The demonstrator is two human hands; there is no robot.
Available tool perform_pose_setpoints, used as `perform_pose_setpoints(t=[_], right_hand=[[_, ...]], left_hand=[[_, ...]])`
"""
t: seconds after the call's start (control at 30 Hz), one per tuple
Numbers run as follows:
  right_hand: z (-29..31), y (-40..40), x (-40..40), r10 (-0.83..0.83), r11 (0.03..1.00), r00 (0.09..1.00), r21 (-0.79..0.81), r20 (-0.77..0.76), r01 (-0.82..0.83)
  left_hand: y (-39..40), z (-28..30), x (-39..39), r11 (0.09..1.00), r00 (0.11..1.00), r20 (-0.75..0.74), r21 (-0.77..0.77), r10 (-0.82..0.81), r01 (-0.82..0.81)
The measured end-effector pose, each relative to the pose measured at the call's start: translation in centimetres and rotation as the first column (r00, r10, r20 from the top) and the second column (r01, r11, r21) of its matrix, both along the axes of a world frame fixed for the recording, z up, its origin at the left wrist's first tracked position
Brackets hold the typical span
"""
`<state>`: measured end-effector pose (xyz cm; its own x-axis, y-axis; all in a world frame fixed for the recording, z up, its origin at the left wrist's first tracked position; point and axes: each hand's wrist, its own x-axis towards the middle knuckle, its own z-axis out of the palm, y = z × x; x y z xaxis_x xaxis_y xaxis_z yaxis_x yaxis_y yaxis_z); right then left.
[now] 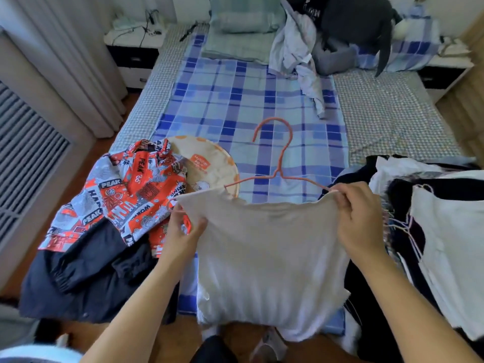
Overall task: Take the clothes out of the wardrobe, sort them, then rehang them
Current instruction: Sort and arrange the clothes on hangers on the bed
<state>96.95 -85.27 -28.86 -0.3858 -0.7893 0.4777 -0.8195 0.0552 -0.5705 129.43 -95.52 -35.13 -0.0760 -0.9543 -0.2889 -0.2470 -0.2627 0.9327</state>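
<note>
A pale beige top (269, 252) hangs in front of me over the foot of the bed, with an orange wire hanger (279, 163) inside its neck and the hook sticking up. My left hand (183, 234) pinches the top's left shoulder. My right hand (358, 218) grips the right shoulder together with the hanger's end. An orange, white and black printed shirt (125, 195) lies on the bed at the left, over a dark navy garment (86, 279). A pile of black and white clothes (429, 221) lies at the right.
The bed carries a blue checked sheet (235, 100). A round beige cushion (207, 163) lies beside the printed shirt. Light blue and dark clothes (327, 40) are heaped at the head. Nightstands (136, 51) flank the bed; a curtain and radiator line the left wall.
</note>
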Motion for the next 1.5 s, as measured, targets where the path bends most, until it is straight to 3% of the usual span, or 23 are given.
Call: perform_pose_setpoints(t=[0.17, 0.3, 0.4, 0.5, 0.57, 0.7, 0.77, 0.8, 0.87, 0.93, 1.0, 1.07, 1.17, 1.27, 1.33, 1.4, 1.43, 1.5], right_hand=[[2.4, -7.2, -1.5, -0.088, 0.996, 0.996, 0.024, -0.025, 0.089], [0.4, -16.6, -4.4, -0.162, 0.973, 0.987, 0.167, 0.017, 0.157], [-5.8, -26.5, -8.0, -0.197, 0.933, 0.977, 0.29, -0.078, 0.212], [-16.6, -32.0, -9.3, -0.236, 0.706, 0.939, 0.62, -0.248, 0.341], [-24.0, -30.4, -6.6, -0.293, 0.597, 0.936, 0.727, -0.196, 0.34], [-31.6, -15.6, 4.6, -0.275, 0.625, 0.961, 0.76, 0.001, 0.178], [-32.1, -6.7, 8.0, -0.464, 0.568, 0.886, 0.767, -0.002, 0.299], [-32.0, -3.0, 8.9, -0.573, 0.472, 0.819, 0.806, -0.027, 0.358], [-31.9, 2.6, 9.0, -0.727, 0.284, 0.687, 0.909, -0.002, 0.303], [-32.5, 5.3, 8.5, -0.794, 0.194, 0.605, 0.967, 0.054, 0.167], [-33.0, 6.0, 8.3, -0.821, 0.181, 0.56, 0.981, 0.112, 0.068], [-33.4, 6.1, 8.3, -0.802, 0.225, 0.579, 0.972, 0.149, 0.062], [-33.4, 6.9, 8.6, -0.74, 0.132, 0.667, 0.991, 0.082, 0.025], [-32.5, 9.0, 8.4, -0.774, -0.022, 0.631, 0.998, -0.05, 0.053], [-30.5, 9.7, 8.4, -0.762, -0.023, 0.647, 1.0, -0.016, -0.002], [-27.9, 9.2, 8.3, -0.743, 0.074, 0.666, 0.997, 0.067, -0.018], [-26.1, 9.1, 7.9, -0.744, 0.141, 0.66, 0.99, 0.106, 0.0], [-22.6, 9.2, 6.6, -0.757, 0.259, 0.635, 0.963, 0.152, 0.079]], left_hand=[[-7.0, 3.6, -2.2, 0.997, 0.998, -0.056, -0.073, -0.002, -0.002], [-15.4, 2.2, -4.1, 0.991, 0.997, 0.032, -0.117, -0.067, 0.07], [-25.6, -3.3, -8.1, 0.988, 0.982, 0.161, -0.099, -0.103, 0.12], [-32.1, -13.8, -11.0, 0.967, 0.841, 0.482, 0.065, -0.245, 0.245], [-30.2, -20.3, -10.6, 0.958, 0.756, 0.589, 0.158, -0.286, 0.239], [-15.5, -26.4, -3.1, 0.947, 0.766, 0.561, 0.235, -0.315, 0.218], [-8.6, -27.5, 1.7, 0.911, 0.785, 0.523, 0.393, -0.331, 0.122], [-6.1, -27.5, 3.3, 0.874, 0.794, 0.5, 0.479, -0.346, 0.08], [-2.8, -27.1, 4.8, 0.802, 0.805, 0.466, 0.597, -0.367, 0.02], [-1.7, -26.8, 4.8, 0.752, 0.789, 0.442, 0.658, -0.427, 0.038], [-1.5, -26.8, 4.9, 0.738, 0.742, 0.477, 0.674, -0.471, 0.035], [-1.4, -26.6, 5.6, 0.771, 0.729, 0.543, 0.636, -0.417, -0.033], [-0.8, -25.6, 7.3, 0.739, 0.574, 0.597, 0.674, -0.561, 0.021], [0.1, -24.3, 8.1, 0.598, 0.361, 0.541, 0.8, -0.76, 0.059], [0.2, -22.9, 7.2, 0.623, 0.284, 0.58, 0.778, -0.763, 0.083], [-0.4, -21.2, 5.4, 0.708, 0.251, 0.665, 0.683, -0.704, 0.177], [-0.8, -20.4, 4.0, 0.735, 0.284, 0.678, 0.628, -0.678, 0.255], [-1.5, -19.1, 0.2, 0.698, 0.356, 0.601, 0.6, -0.716, 0.391]])
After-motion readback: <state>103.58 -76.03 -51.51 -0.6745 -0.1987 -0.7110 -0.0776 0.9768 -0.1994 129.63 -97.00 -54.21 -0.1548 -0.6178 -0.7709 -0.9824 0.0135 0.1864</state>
